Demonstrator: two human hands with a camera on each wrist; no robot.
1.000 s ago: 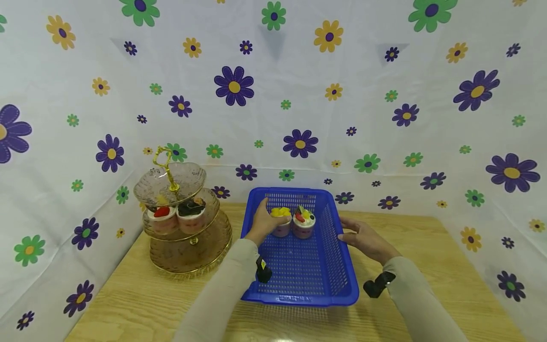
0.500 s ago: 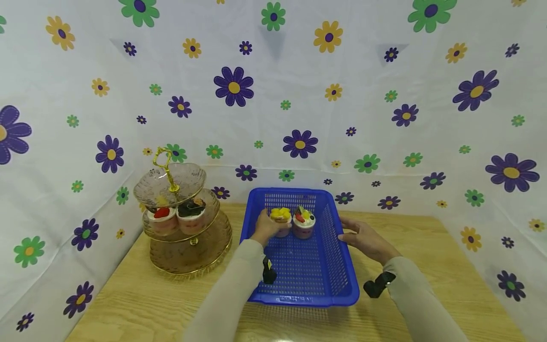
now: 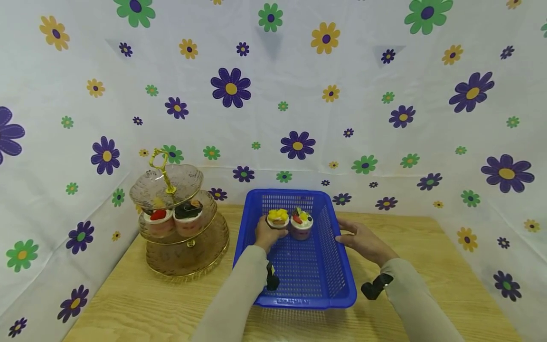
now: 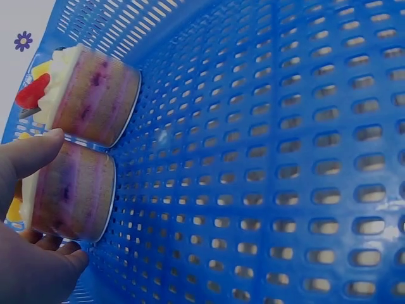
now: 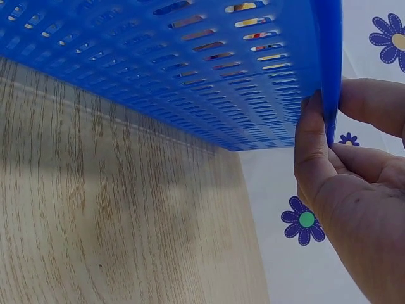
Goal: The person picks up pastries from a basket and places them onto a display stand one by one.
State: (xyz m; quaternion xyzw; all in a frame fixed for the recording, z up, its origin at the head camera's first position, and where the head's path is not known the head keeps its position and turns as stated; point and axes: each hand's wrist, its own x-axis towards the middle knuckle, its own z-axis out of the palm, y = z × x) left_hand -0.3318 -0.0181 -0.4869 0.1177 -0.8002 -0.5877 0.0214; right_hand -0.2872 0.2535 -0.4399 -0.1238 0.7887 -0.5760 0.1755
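Inside the blue plastic basket (image 3: 295, 302) two clear cake cups stand side by side near the back. My left hand (image 3: 267, 235) grips the cake cup with yellow fruit on top (image 3: 278, 217); in the left wrist view its thumb and fingers lie on opposite sides of that layered cup (image 4: 73, 190). Touching it on the right is a cake cup with strawberry and other fruit on cream (image 3: 301, 223). My right hand (image 3: 366, 242) holds the basket's right rim, which the right wrist view shows pinched between thumb and fingers (image 5: 311, 142).
Left of the basket stands a three-tier stand (image 3: 188, 256) with gold trim and a gold handle (image 3: 159, 159). Its middle tier bears a strawberry-topped cake cup (image 3: 160, 223) and a dark-topped cake cup (image 3: 188, 219). A flowered cloth (image 3: 256, 118) hangs behind the wooden table (image 3: 410, 285).
My left hand has lowered from above the yellow-fruit cake cup and closed round its left side. The right hand keeps its hold on the basket rim.
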